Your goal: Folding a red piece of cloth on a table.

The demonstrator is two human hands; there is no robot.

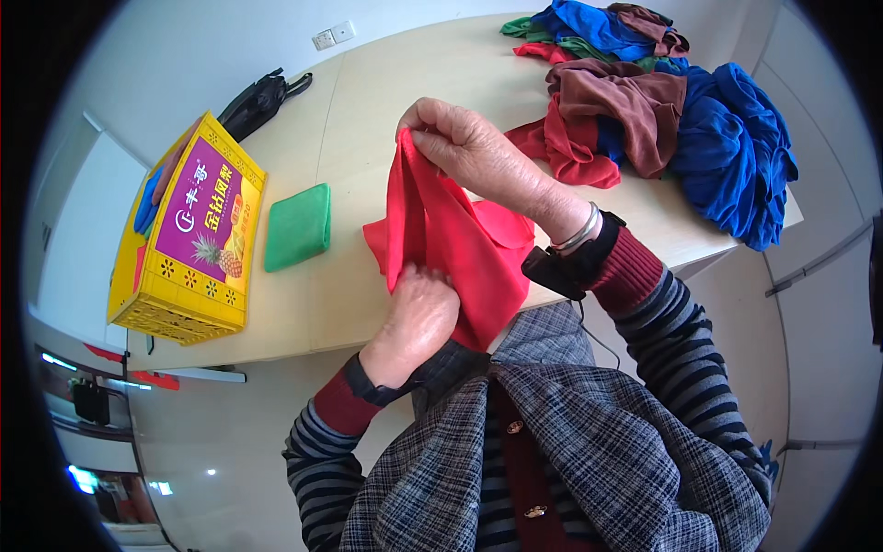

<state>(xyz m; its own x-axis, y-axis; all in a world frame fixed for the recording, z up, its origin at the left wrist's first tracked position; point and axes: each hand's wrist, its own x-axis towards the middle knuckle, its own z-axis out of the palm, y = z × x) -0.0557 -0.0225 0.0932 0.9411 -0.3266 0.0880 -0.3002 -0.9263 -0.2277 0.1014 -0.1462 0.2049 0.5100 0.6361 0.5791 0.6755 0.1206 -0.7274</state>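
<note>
A red cloth (478, 267) hangs between my hands at the table's near edge, its lower end drooping past the edge toward my lap. High up, my right hand (455, 138) pinches a corner of it between thumb and fingers. Lower and to the left, my left hand (421, 313) is closed against the cloth, its fingertips partly tucked behind a red fold. To the left of the cloth, a green cloth (299, 227) lies folded into a neat flat rectangle on the table.
A yellow plastic crate (179, 317) with a purple printed panel stands at the left, cloths inside. Behind it lies a black bag-like thing (262, 103). Heaps of crumpled blue cloth (731, 152), brown cloth (625, 106) and red cloth (575, 147) cover the right side of the pale table (395, 74).
</note>
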